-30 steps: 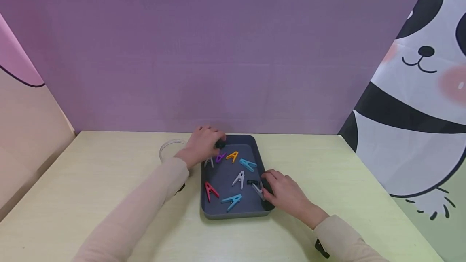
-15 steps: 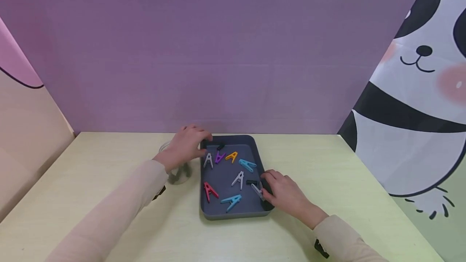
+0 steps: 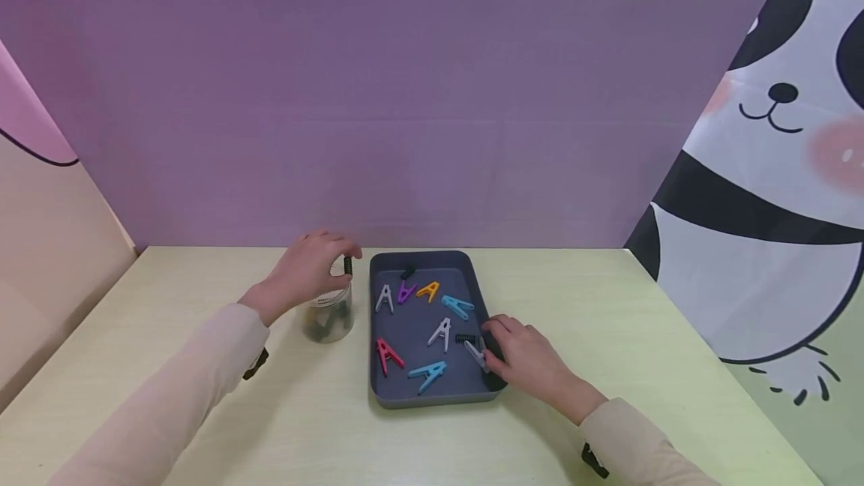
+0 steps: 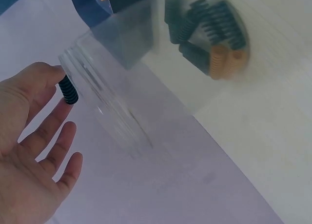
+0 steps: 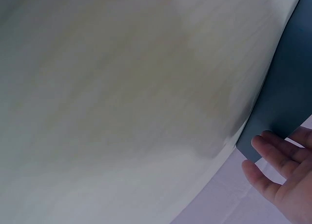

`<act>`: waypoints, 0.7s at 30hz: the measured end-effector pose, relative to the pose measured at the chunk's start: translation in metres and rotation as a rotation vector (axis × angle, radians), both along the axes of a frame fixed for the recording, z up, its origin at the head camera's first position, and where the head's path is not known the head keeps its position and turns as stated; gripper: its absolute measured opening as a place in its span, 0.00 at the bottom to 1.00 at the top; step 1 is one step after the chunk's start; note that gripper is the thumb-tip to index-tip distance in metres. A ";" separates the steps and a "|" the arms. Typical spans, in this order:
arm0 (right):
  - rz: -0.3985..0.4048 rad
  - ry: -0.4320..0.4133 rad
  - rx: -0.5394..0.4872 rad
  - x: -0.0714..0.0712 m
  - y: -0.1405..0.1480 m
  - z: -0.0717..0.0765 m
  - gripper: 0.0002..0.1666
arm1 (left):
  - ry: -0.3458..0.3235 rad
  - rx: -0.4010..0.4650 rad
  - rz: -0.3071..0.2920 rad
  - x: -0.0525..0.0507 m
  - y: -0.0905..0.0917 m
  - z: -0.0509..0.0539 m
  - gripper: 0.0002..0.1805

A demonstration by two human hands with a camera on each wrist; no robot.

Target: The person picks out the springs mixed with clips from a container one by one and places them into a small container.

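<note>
My left hand pinches a small dark coil spring between thumb and forefinger. The spring is at the mouth of a clear jar, while the other fingers are spread apart. At the bottom of the jar lie several dark and orange springs. My right hand grips the right rim of the grey tray; in the right wrist view, fingers touch the tray's outer wall.
In the tray are several A-shaped plastic clips, among them red, orange, purple and blue ones. Two dark springs lie there too, one near the far wall and one near my right hand. A purple backdrop stands behind the table.
My left hand has moved left from the tray's far left corner to the jar, carrying the dark spring. My right hand has stayed at the tray's right rim.
</note>
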State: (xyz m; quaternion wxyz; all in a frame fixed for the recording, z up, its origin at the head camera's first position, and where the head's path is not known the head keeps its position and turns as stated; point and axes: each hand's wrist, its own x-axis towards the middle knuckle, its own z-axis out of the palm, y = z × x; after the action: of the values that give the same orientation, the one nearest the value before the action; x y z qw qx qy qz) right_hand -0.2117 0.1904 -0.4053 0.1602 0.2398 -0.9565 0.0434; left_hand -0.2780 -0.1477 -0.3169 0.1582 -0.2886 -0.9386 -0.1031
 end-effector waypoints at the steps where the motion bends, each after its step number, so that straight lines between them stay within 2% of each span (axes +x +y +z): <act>1: 0.002 0.002 0.000 0.000 0.000 0.000 0.19 | -0.001 0.010 -0.001 0.000 -0.003 -0.001 0.15; 10: 0.009 0.013 -0.001 0.000 0.000 -0.001 0.19 | -0.007 0.065 0.002 0.003 -0.019 -0.007 0.16; 21: 0.001 0.004 0.011 -0.001 0.000 -0.002 0.19 | -0.069 0.111 0.041 0.006 -0.026 -0.015 0.17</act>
State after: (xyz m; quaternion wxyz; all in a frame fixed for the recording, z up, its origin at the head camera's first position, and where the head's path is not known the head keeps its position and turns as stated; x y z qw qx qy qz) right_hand -0.2130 0.1900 -0.4075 0.1607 0.2413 -0.9563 0.0380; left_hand -0.2717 -0.1736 -0.3322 0.1435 -0.2564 -0.9421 -0.1615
